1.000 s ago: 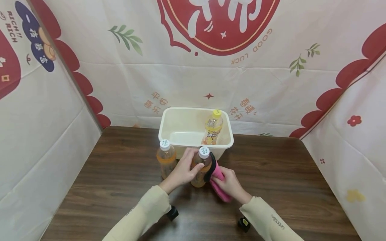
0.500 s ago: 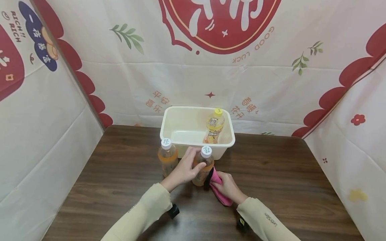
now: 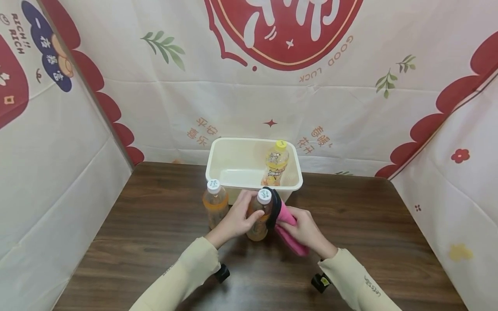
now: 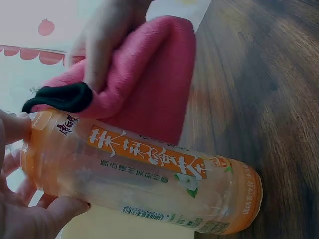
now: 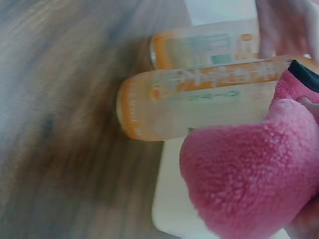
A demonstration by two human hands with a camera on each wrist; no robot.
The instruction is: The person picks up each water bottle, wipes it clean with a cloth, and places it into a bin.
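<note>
My left hand [image 3: 238, 216] grips a clear plastic drink bottle [image 4: 144, 174] with an orange label and white cap, its fingers curled round the upper part. The bottle stands upright on the table in front of the white bin. My right hand [image 3: 305, 226] pinches a folded pink cloth [image 5: 249, 164] with black edging. In the head view the cloth's black edge lies along the bottle's right side near the shoulder. The rest of the cloth hangs below my right fingers.
A second orange-labelled bottle [image 3: 215, 207] stands just left of the left hand. Behind is a white plastic bin [image 3: 229, 149] holding a yellow-capped bottle [image 3: 276, 164] that leans inside it. The brown wooden table [image 3: 362, 229] ends at a printed cloth backdrop [image 3: 350, 129].
The right hand and cloth dip slightly down the held bottle's side, then rise back up toward its cap and shift a little right. The left hand keeps its hold on the bottle.
</note>
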